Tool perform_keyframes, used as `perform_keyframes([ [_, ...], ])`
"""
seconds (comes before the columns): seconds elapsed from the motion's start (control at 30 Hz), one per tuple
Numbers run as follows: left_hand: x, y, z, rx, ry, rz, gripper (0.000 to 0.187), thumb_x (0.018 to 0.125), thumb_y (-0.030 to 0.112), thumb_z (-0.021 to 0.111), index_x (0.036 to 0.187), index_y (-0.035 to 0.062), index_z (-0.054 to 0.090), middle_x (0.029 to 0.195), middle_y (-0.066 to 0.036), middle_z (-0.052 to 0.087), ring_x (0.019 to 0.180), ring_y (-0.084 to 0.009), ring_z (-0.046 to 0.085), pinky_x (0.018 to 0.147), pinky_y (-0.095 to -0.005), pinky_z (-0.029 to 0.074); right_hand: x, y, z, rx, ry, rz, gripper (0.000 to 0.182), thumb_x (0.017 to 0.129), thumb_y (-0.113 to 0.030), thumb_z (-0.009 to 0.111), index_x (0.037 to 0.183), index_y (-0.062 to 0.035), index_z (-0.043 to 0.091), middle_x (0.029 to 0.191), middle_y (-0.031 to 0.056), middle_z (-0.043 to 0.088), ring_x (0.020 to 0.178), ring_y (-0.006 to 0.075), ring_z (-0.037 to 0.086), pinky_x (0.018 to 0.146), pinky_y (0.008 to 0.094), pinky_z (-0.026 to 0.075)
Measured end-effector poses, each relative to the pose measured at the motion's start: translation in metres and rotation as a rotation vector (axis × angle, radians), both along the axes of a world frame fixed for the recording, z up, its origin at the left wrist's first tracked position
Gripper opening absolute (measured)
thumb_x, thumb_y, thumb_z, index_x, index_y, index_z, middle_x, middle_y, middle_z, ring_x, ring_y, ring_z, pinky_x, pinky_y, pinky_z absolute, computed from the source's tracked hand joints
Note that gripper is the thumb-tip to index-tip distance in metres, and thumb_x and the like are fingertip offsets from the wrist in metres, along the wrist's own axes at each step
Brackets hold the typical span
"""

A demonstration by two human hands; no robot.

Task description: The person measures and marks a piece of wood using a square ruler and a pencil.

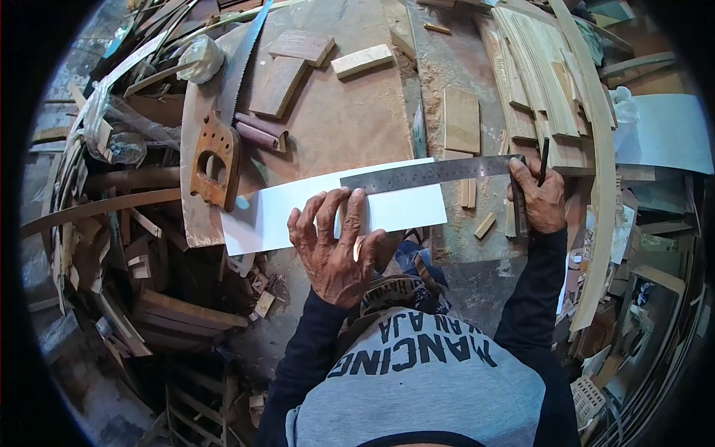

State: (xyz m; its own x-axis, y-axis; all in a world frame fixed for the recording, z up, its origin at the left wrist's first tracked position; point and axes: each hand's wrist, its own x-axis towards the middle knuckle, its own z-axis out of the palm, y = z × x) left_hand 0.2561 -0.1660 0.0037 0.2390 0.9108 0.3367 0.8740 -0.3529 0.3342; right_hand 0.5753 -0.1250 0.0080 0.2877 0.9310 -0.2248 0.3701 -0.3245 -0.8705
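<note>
A white sheet lies across the front of the brown board. On it rests my left hand, fingers spread, fingertips at the inner end of a dark metal square. The long blade of this square crosses the sheet and reaches past its right end. My right hand is closed around the square's corner, where a shorter leg points down toward me. A dark pencil stands up between the right fingers. What lies under my left palm is hidden.
A handsaw with a wooden handle lies on the brown board, beside a rolled brown sheet. Wood blocks lie farther back. Planks are stacked at right near a long curved strip. Scrap wood crowds the left side.
</note>
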Motion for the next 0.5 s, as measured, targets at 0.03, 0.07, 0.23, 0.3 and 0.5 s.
perform_keyframes([
  [0.03, 0.000, 0.000, -0.001, 0.003, 0.004, 0.002, 0.062, 0.077, 0.021, 0.075, 0.136, 0.0125, 0.057, 0.135, -0.009, 0.051, 0.131, -0.0313, 0.042, 0.112, -0.0529, 0.022, 0.005, 0.000, -0.008, 0.016, 0.016, 0.008, 0.034, 0.094, -0.034, 0.068, 0.082, -0.0030, 0.069, 0.059, 0.0003, 0.061, 0.052, 0.0049, 0.054, 0.049, 0.0226, 0.040],
  [0.07, 0.000, 0.000, -0.001, 0.005, 0.008, 0.005, 0.062, 0.077, 0.022, 0.074, 0.136, 0.0126, 0.057, 0.135, -0.009, 0.051, 0.131, -0.0315, 0.042, 0.112, -0.0532, 0.023, 0.005, -0.001, -0.009, 0.015, 0.023, 0.000, 0.033, 0.094, -0.034, 0.068, 0.083, -0.0030, 0.069, 0.060, 0.0003, 0.061, 0.052, 0.0050, 0.054, 0.049, 0.0226, 0.040],
  [0.23, 0.002, -0.002, 0.000, -0.011, 0.036, 0.025, 0.059, 0.080, 0.024, 0.073, 0.136, 0.0138, 0.058, 0.135, -0.007, 0.051, 0.133, -0.0305, 0.041, 0.117, -0.0567, 0.015, 0.004, -0.003, -0.011, 0.021, 0.073, -0.024, 0.032, 0.094, -0.033, 0.069, 0.085, -0.0026, 0.069, 0.061, 0.0001, 0.061, 0.053, 0.0051, 0.055, 0.049, 0.0222, 0.041],
  [0.3, 0.003, -0.003, 0.000, -0.015, 0.040, 0.033, 0.059, 0.080, 0.024, 0.073, 0.136, 0.0145, 0.059, 0.135, -0.005, 0.052, 0.134, -0.0298, 0.041, 0.118, -0.0587, 0.011, 0.006, -0.005, -0.013, 0.017, 0.076, -0.031, 0.032, 0.094, -0.033, 0.069, 0.085, -0.0025, 0.069, 0.061, -0.0001, 0.061, 0.053, 0.0050, 0.055, 0.049, 0.0220, 0.041],
  [0.5, -0.001, -0.008, -0.002, -0.060, 0.067, 0.055, 0.054, 0.090, 0.050, 0.063, 0.133, 0.0182, 0.062, 0.134, -0.002, 0.053, 0.137, -0.0262, 0.038, 0.116, -0.0664, -0.005, 0.001, -0.009, -0.006, 0.006, 0.050, -0.029, 0.031, 0.094, -0.032, 0.069, 0.085, -0.0028, 0.069, 0.061, -0.0007, 0.061, 0.053, 0.0048, 0.054, 0.049, 0.0219, 0.039],
])
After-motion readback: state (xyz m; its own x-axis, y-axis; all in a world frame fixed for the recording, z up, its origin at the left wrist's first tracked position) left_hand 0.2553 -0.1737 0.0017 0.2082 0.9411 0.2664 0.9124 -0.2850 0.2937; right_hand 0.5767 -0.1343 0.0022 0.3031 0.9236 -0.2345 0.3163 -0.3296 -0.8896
